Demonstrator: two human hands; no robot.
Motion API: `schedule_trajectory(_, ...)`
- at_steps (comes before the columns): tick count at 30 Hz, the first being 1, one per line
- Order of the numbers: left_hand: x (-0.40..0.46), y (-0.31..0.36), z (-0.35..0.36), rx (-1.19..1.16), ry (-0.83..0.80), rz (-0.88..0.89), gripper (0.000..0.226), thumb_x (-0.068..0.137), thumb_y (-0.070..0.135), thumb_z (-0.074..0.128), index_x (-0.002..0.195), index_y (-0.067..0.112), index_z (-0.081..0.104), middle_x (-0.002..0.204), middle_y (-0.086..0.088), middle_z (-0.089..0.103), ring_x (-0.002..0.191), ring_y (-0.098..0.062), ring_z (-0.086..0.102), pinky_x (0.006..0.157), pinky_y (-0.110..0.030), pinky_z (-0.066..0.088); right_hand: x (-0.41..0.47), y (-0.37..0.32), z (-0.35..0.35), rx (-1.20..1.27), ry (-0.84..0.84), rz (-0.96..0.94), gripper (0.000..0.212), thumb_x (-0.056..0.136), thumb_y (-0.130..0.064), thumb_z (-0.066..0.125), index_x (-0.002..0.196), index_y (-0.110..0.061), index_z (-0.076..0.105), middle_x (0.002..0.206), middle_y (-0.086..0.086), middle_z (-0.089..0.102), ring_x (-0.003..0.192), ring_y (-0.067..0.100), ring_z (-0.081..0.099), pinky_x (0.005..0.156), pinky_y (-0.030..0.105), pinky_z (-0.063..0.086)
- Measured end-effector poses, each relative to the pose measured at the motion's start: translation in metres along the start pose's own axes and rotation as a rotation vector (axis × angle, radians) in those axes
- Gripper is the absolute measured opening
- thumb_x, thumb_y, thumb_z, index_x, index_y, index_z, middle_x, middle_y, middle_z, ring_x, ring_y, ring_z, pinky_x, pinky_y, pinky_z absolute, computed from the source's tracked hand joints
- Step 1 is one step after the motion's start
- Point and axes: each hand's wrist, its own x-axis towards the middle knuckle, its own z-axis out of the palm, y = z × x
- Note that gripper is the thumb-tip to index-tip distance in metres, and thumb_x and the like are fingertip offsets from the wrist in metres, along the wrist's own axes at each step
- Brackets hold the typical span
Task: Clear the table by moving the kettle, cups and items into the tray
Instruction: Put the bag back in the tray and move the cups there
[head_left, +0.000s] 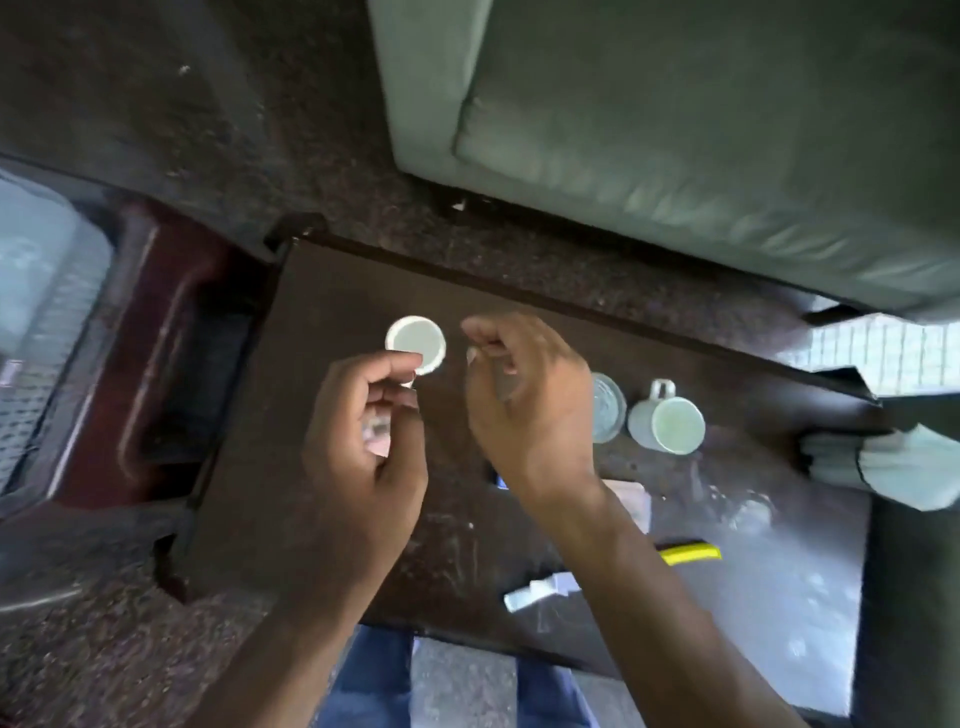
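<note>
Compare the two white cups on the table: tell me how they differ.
The left cup is held at its handle by the left hand; the right cup stands untouched beside a glass. The left cup's handle points toward the person, the right cup's away. Both are white, upright and look empty.

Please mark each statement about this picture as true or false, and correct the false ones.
1. The left hand holds a white cup by its handle. True.
2. A second white cup stands on the table, to the right of the right hand. True.
3. A glass stands beside that second cup. True.
4. The right hand grips the glass. False: it is apart from the glass.
5. The yellow item lies inside a cup. False: it lies on the table.
</note>
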Motion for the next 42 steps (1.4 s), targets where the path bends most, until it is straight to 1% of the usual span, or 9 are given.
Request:
schedule_trajectory(4,-0.014,0.009,0.048,0.107,-0.116,0.038,0.035,0.097,0.006,0.062,0.127,0.024,0.068,0.128,0.010,0.073,0.118,-0.015,0.073,0.100,-0.039,0.060,-0.022,0.049,-0.050,-0.156,0.071,0.120,0.032,0.086,-0.009,0.066,0.116,-0.015,0.076,0.110,0.003,0.076,0.103,0.030,0.068,0.093,0.041,0.052)
schedule_trajectory(8,-0.014,0.002,0.086,0.251,-0.230,0.101,0.042,0.095,0.010,0.067,0.137,0.013,0.068,0.139,0.005,0.069,0.132,-0.014,0.065,0.110,-0.047,0.054,-0.029,0.103,-0.095,-0.291,0.083,0.233,0.050,0.081,-0.005,0.066,0.131,-0.010,0.068,0.125,0.011,0.071,0.118,0.036,0.061,0.106,0.041,0.043)
schedule_trajectory(13,-0.007,-0.005,0.114,0.289,-0.454,0.149,0.066,0.084,0.020,0.071,0.149,0.018,0.060,0.154,0.006,0.059,0.149,-0.008,0.050,0.124,-0.040,0.042,-0.029,0.173,-0.116,-0.473,-0.289,0.591,0.092,0.079,-0.016,0.077,0.159,-0.011,0.032,0.162,0.013,0.039,0.151,0.037,0.034,0.120,0.047,0.036)
schedule_trajectory(16,-0.004,-0.007,0.123,0.355,-0.536,0.123,0.079,0.080,0.020,0.068,0.157,0.020,0.052,0.164,0.007,0.050,0.160,-0.011,0.037,0.131,-0.039,0.032,-0.030,0.203,-0.111,-0.464,-0.416,0.655,0.098,0.075,-0.034,0.089,0.152,-0.010,0.032,0.156,0.014,0.041,0.145,0.038,0.041,0.114,0.048,0.041)
schedule_trajectory(19,-0.005,-0.008,0.126,0.397,-0.570,0.078,0.090,0.075,0.014,0.061,0.163,0.022,0.044,0.170,0.009,0.042,0.166,-0.008,0.024,0.135,-0.038,0.023,-0.033,0.223,-0.100,-0.448,-0.350,0.670,0.084,0.072,-0.038,0.091,0.136,-0.013,0.041,0.138,0.012,0.055,0.127,0.039,0.057,0.093,0.045,0.048)
schedule_trajectory(22,-0.005,-0.008,0.122,0.438,-0.571,0.040,0.096,0.072,0.010,0.055,0.166,0.024,0.039,0.173,0.012,0.036,0.167,-0.005,0.017,0.136,-0.046,0.021,-0.035,0.232,-0.096,-0.456,-0.260,0.644,0.073,0.072,-0.037,0.091,0.125,-0.015,0.046,0.127,0.010,0.063,0.115,0.037,0.064,0.079,0.038,0.043)
schedule_trajectory(28,0.006,-0.018,0.105,0.566,-0.419,0.030,0.086,0.087,-0.002,0.069,0.166,0.014,0.039,0.174,-0.001,0.036,0.168,-0.023,0.018,0.134,-0.055,0.021,-0.026,0.211,-0.119,-0.450,-0.135,0.610,0.068,0.071,-0.040,0.092,0.125,-0.015,0.058,0.119,0.012,0.073,0.106,0.038,0.069,0.076,0.036,0.046)
schedule_trajectory(36,0.055,-0.063,0.074,0.832,-0.195,-0.128,0.107,0.088,0.034,0.087,0.170,0.006,0.024,0.178,-0.020,0.022,0.168,-0.041,0.013,0.136,-0.053,0.015,0.017,0.112,-0.150,-0.344,0.003,0.274,0.061,0.075,-0.045,0.082,0.127,-0.024,0.058,0.115,0.008,0.069,0.105,0.034,0.062,0.080,0.033,0.037)
schedule_trajectory(42,0.069,-0.092,0.073,0.728,-0.190,-0.269,0.113,0.079,0.032,0.095,0.167,0.006,0.029,0.168,-0.017,0.038,0.155,-0.034,0.042,0.128,-0.043,0.034,0.030,0.063,-0.106,-0.158,-0.118,0.133,0.066,0.069,-0.034,0.086,0.129,-0.022,0.060,0.115,0.007,0.061,0.095,0.015,0.047,0.071,0.017,0.029)
